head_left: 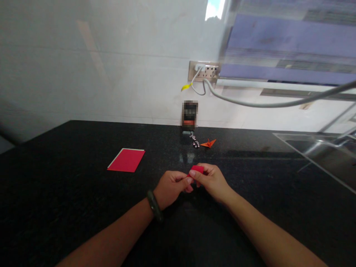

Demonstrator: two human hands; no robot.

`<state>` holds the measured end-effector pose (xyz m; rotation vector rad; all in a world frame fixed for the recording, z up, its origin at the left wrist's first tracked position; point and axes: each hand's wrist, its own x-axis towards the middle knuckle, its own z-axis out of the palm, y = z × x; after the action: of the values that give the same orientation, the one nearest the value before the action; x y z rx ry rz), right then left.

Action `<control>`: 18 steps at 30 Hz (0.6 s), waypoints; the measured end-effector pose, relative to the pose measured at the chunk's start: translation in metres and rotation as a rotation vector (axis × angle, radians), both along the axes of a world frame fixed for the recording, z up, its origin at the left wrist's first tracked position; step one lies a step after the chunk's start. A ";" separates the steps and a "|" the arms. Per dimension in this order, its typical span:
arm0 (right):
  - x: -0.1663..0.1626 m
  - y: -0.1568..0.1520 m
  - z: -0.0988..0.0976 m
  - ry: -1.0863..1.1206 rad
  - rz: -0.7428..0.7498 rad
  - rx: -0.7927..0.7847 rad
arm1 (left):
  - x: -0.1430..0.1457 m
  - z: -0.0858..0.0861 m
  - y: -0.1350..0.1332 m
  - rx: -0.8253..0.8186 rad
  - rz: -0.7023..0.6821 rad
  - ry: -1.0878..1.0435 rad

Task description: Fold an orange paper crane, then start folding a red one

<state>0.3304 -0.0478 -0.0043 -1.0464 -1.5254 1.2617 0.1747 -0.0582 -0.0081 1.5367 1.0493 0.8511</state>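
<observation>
Just above the dark countertop, both hands pinch one small folded piece of red paper (197,169). My left hand (172,187), with a dark green bangle (154,206) at its wrist, grips the paper's left end between thumb and fingers. On the other side, my right hand (213,181) presses its thumb on the paper from the front, the fingers behind it. Parts of the paper are hidden by the fingers. A stack of red paper sheets (126,160) lies flat to the left. Beyond the right hand sits an orange origami crane (209,143).
A phone-like object (190,114), its front pixelated, leans upright against the wall, with a beaded strap (195,141) before it. A grey cable (250,104) runs from the wall socket (204,71) to the right. The sink (328,152) edges the countertop (69,207) at the right.
</observation>
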 end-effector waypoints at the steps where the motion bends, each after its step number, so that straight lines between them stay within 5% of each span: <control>1: -0.001 0.000 0.000 0.032 0.000 -0.023 | 0.000 0.000 0.000 -0.009 0.009 -0.006; 5: -0.001 0.000 0.001 0.042 -0.027 -0.012 | 0.001 -0.001 0.001 -0.021 0.029 -0.013; 11: 0.004 0.000 0.004 -0.268 0.000 0.209 | 0.004 -0.005 0.001 -0.074 0.095 -0.225; 18: -0.003 -0.001 -0.001 -0.006 -0.051 -0.012 | 0.004 0.001 0.002 -0.203 0.285 -0.357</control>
<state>0.3279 -0.0489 -0.0050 -1.0905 -1.4886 1.2350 0.1785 -0.0562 -0.0072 1.0319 1.0636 1.1304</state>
